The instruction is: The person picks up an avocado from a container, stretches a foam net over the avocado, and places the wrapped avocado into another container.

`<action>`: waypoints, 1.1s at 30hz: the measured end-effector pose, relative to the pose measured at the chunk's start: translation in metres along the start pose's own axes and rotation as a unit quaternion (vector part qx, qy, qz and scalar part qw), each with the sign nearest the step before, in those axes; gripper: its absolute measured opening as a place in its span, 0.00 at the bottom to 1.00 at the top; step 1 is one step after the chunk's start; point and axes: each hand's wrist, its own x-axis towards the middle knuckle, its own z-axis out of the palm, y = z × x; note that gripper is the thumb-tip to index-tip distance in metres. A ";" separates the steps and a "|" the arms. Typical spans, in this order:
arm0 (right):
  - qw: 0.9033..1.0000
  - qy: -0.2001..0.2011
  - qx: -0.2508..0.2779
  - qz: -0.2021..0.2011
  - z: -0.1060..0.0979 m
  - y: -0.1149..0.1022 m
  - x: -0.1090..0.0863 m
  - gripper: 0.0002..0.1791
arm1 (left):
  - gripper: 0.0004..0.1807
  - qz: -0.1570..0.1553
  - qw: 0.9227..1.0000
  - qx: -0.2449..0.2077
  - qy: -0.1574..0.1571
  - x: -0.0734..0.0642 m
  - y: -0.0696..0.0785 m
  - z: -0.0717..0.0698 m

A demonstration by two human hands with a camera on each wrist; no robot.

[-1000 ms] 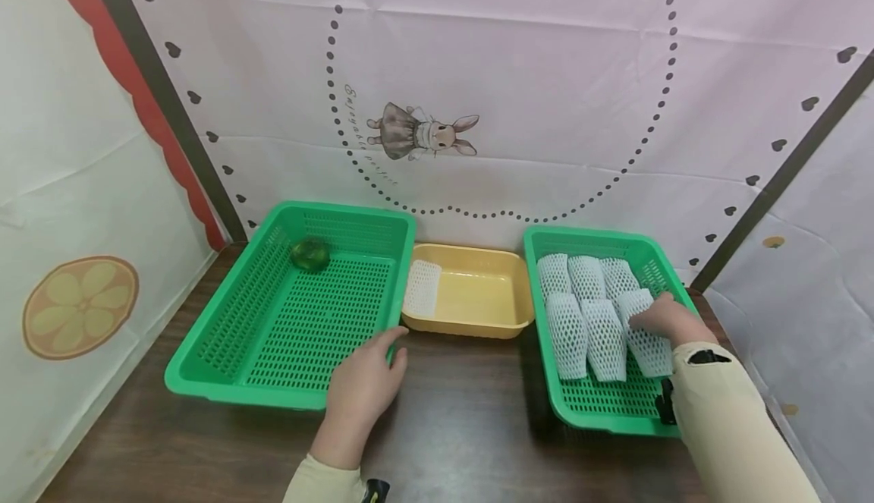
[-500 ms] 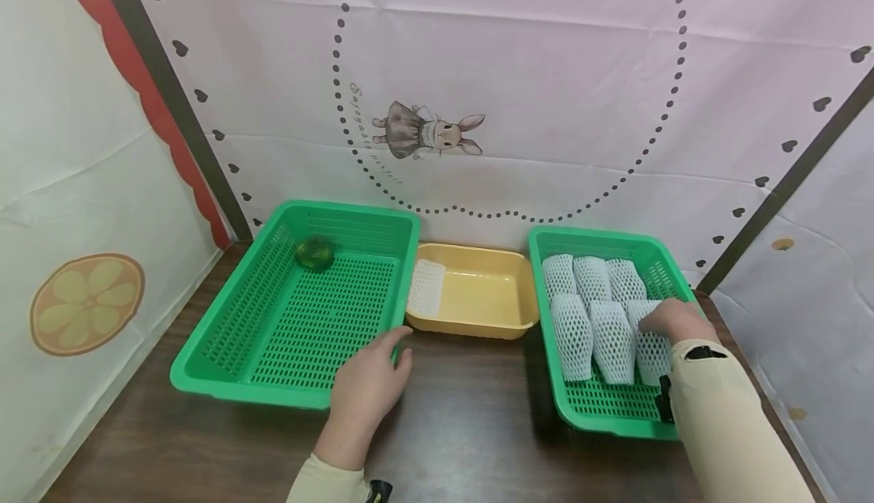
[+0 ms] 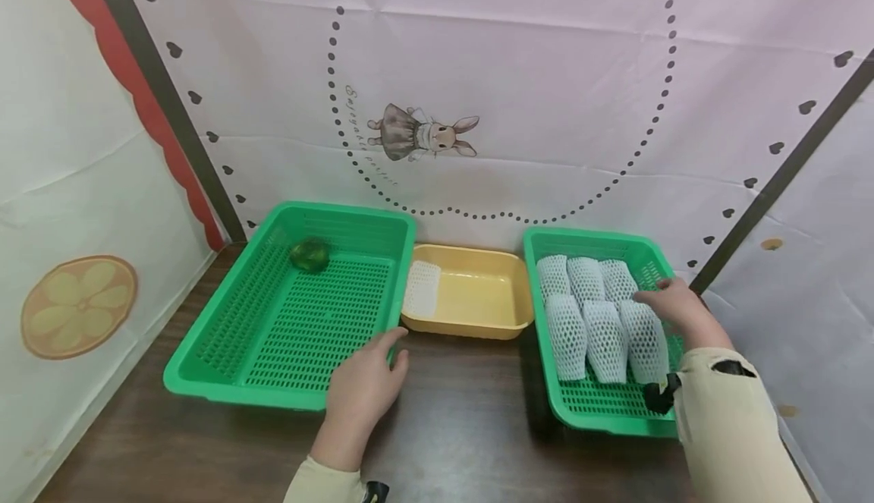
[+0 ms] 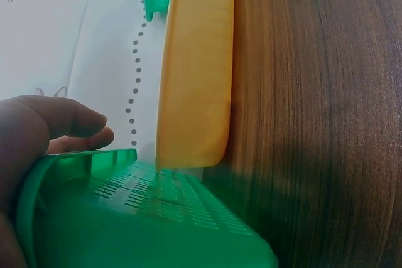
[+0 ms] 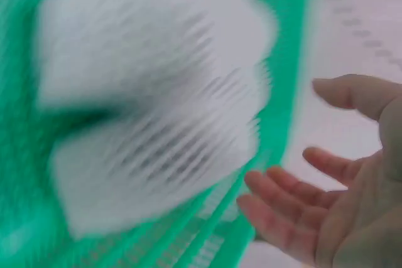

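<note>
Two rows of white foam net sleeves (image 3: 606,340) lie in the right green basket (image 3: 617,421); what is inside them is hidden by the mesh. Over that basket's right side is my right hand (image 3: 676,309), apart from the sleeves and holding nothing; the right wrist view shows its fingers (image 5: 282,214) spread, with the sleeves blurred. On the near right corner of the left green basket (image 3: 253,393) rests my left hand (image 3: 362,381), its fingers relaxed along the rim. A dark green round item (image 3: 310,255), perhaps a fruit, sits at that basket's far left.
Between the baskets stands a shallow yellow tray (image 3: 481,328) with flat white foam nets (image 3: 422,289) at its left end. The brown wooden table (image 3: 471,412) extends in front. A printed cloth (image 3: 546,93) hangs close behind the containers.
My right hand has let go of the front right foam-netted item, which now lies in line with its row. That hand has risen and drawn away from it. My left hand stays put.
</note>
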 end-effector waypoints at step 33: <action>0.968 0.186 -0.052 -0.160 0.170 -0.042 -0.063 0.30 | 0.25 -0.017 0.999 -0.032 -0.005 -0.001 -0.003 -0.004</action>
